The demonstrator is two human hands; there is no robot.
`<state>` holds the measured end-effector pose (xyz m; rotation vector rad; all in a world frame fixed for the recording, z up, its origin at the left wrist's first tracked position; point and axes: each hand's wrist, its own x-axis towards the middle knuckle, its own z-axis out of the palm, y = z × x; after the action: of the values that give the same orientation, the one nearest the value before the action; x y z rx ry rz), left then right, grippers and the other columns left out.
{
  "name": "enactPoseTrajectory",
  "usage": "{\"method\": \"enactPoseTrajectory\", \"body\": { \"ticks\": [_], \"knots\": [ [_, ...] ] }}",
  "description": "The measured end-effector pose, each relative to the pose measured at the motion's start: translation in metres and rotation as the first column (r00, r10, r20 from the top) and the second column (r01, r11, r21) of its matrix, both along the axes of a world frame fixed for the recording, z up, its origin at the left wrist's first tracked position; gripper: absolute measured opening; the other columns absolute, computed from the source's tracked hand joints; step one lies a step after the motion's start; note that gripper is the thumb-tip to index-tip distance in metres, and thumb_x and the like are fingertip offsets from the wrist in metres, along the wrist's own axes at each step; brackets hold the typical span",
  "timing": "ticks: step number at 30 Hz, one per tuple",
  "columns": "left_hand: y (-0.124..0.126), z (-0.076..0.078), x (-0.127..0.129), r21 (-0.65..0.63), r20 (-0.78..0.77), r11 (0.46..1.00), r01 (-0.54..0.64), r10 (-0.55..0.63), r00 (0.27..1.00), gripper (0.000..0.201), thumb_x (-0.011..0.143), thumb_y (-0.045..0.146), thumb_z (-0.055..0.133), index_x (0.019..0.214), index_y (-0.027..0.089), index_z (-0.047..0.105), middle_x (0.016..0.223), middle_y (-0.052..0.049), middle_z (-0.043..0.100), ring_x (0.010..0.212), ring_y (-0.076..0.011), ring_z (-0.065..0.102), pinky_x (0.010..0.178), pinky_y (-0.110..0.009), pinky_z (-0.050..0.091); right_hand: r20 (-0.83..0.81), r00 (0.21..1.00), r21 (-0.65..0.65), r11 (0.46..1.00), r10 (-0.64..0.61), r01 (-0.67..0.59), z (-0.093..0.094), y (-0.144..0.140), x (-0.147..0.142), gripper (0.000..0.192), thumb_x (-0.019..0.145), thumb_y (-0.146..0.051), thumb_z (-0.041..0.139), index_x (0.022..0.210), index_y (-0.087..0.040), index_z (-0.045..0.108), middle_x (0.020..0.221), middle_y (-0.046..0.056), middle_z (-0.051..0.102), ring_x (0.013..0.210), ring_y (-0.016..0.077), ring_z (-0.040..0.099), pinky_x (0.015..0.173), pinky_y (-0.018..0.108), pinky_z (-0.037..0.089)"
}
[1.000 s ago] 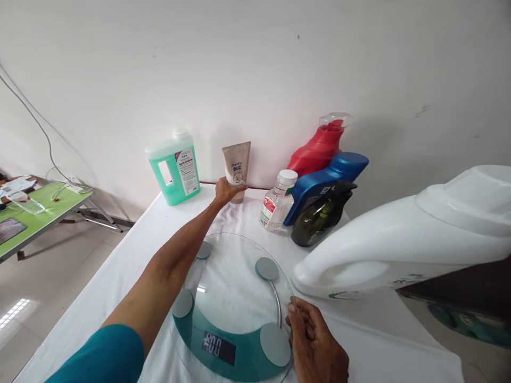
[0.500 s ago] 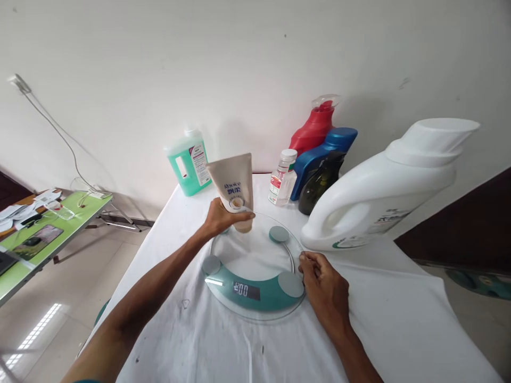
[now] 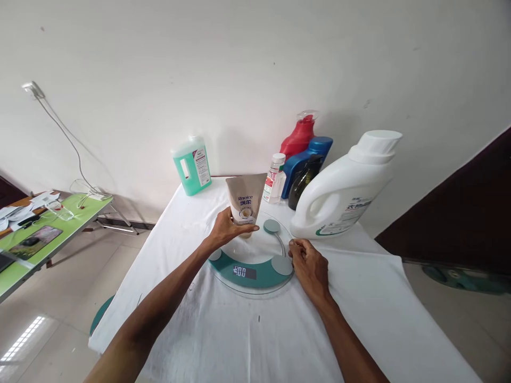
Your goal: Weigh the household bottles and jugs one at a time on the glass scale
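Note:
My left hand [image 3: 227, 229] is wrapped round the lower part of a beige Rejoice squeeze tube [image 3: 245, 198], wide end up and cap down. It holds the tube over the back of a round glass bathroom scale [image 3: 235, 268]; whether the cap touches the glass I cannot tell. Zeros glow on the scale's display [image 3: 244, 272], set in a teal band. At the scale's right rim, my right hand [image 3: 310, 267] has curled fingers pinching the edge of the glass.
A white detergent jug [image 3: 339, 191] leans right of the scale. Behind stand a clear bottle [image 3: 274, 181], red bottle [image 3: 297, 137], blue bottle [image 3: 305, 159], dark bottle [image 3: 304, 183] and green-liquid jug [image 3: 195, 170]. White cloth [image 3: 279, 335] covers the table. A green table [image 3: 59, 234] is left.
The tube in my left hand has come down and tilts slightly to the right. My right hand stays at the scale's rim. The whole view has shifted.

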<state>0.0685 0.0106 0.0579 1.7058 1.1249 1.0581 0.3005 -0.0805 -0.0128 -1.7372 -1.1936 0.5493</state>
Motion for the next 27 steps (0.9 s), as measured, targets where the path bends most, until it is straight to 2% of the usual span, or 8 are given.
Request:
{"method": "enactPoseTrajectory", "body": {
  "ticks": [2, 4, 6, 9, 12, 14, 17, 27],
  "knots": [
    [-0.002, 0.002, -0.012, 0.065, 0.051, 0.998, -0.023, 0.019, 0.999, 0.057, 0.068, 0.052, 0.098, 0.110, 0.018, 0.077, 0.114, -0.013, 0.083, 0.104, -0.0315, 0.077, 0.092, -0.042, 0.061, -0.012, 1.000, 0.003, 1.000, 0.006, -0.006, 0.001, 0.000, 0.000, 0.039, 0.085, -0.064, 0.046, 0.085, -0.028, 0.062, 0.073, 0.009, 0.076, 0.068, 0.0290, 0.071, 0.069, 0.039, 0.049],
    [-0.002, 0.000, -0.029, 0.110, 0.136, 0.986, -0.126, 0.111, 0.985, 0.053, 0.084, 0.061, 0.083, 0.115, 0.019, 0.076, 0.122, -0.014, 0.080, 0.110, -0.0308, 0.076, 0.097, -0.043, 0.059, -0.014, 1.000, 0.005, 1.000, 0.006, -0.006, 0.001, 0.000, 0.000, 0.039, 0.085, -0.064, 0.047, 0.085, -0.028, 0.063, 0.073, 0.009, 0.076, 0.068, 0.0288, 0.071, 0.070, 0.039, 0.050],
    [-0.001, -0.008, -0.048, 0.099, 0.197, 0.955, -0.281, 0.258, 0.946, 0.051, 0.096, 0.067, 0.065, 0.112, 0.019, 0.075, 0.119, -0.014, 0.079, 0.111, -0.0300, 0.075, 0.097, -0.044, 0.059, -0.009, 1.000, 0.008, 1.000, 0.000, 0.000, 0.001, 0.001, 0.000, 0.039, 0.085, -0.064, 0.048, 0.085, -0.028, 0.063, 0.072, 0.009, 0.076, 0.069, 0.0293, 0.072, 0.072, 0.040, 0.051],
    [0.000, -0.032, -0.068, 0.032, 0.240, 0.900, -0.435, 0.416, 0.877, 0.055, 0.097, 0.072, 0.057, 0.103, 0.019, 0.073, 0.112, -0.014, 0.078, 0.112, -0.0295, 0.074, 0.099, -0.045, 0.059, 0.003, 1.000, 0.003, 1.000, -0.006, 0.006, 0.001, 0.002, 0.001, 0.040, 0.084, -0.064, 0.049, 0.086, -0.028, 0.065, 0.069, 0.009, 0.076, 0.069, 0.0300, 0.073, 0.074, 0.041, 0.052],
    [0.000, -0.053, -0.074, -0.043, 0.294, 0.909, -0.415, 0.408, 0.864, 0.060, 0.094, 0.077, 0.058, 0.101, 0.018, 0.071, 0.113, -0.015, 0.077, 0.108, -0.0286, 0.075, 0.096, -0.045, 0.062, 0.015, 1.000, -0.008, 1.000, -0.008, 0.008, 0.002, 0.001, 0.001, 0.041, 0.084, -0.064, 0.048, 0.087, -0.027, 0.065, 0.070, 0.008, 0.076, 0.067, 0.0293, 0.072, 0.075, 0.041, 0.053],
    [0.000, -0.061, -0.072, -0.053, 0.314, 0.926, -0.375, 0.372, 0.874, 0.062, 0.093, 0.078, 0.058, 0.102, 0.019, 0.071, 0.115, -0.016, 0.076, 0.110, -0.0291, 0.075, 0.093, -0.044, 0.063, 0.022, 1.000, -0.009, 1.000, -0.010, 0.010, 0.003, 0.001, 0.000, 0.041, 0.084, -0.064, 0.049, 0.087, -0.027, 0.065, 0.070, 0.008, 0.076, 0.065, 0.0285, 0.071, 0.074, 0.041, 0.053],
    [0.001, -0.063, -0.069, -0.034, 0.301, 0.931, -0.362, 0.355, 0.885, 0.062, 0.095, 0.078, 0.057, 0.101, 0.018, 0.072, 0.114, -0.016, 0.077, 0.114, -0.0304, 0.074, 0.093, -0.044, 0.063, 0.032, 0.999, -0.004, 1.000, -0.003, 0.003, 0.003, -0.001, -0.001, 0.041, 0.084, -0.064, 0.049, 0.088, -0.027, 0.065, 0.070, 0.007, 0.076, 0.064, 0.0277, 0.070, 0.073, 0.040, 0.053],
    [0.000, -0.063, -0.068, -0.056, 0.284, 0.919, -0.390, 0.389, 0.876, 0.069, 0.090, 0.086, 0.056, 0.098, 0.019, 0.071, 0.105, -0.015, 0.076, 0.101, -0.0284, 0.075, 0.082, -0.040, 0.063, 0.063, 0.998, 0.009, 1.000, 0.007, -0.007, -0.001, 0.000, 0.001, 0.040, 0.085, -0.065, 0.049, 0.088, -0.028, 0.064, 0.070, 0.007, 0.076, 0.065, 0.0287, 0.071, 0.073, 0.040, 0.052]
  ]
}}
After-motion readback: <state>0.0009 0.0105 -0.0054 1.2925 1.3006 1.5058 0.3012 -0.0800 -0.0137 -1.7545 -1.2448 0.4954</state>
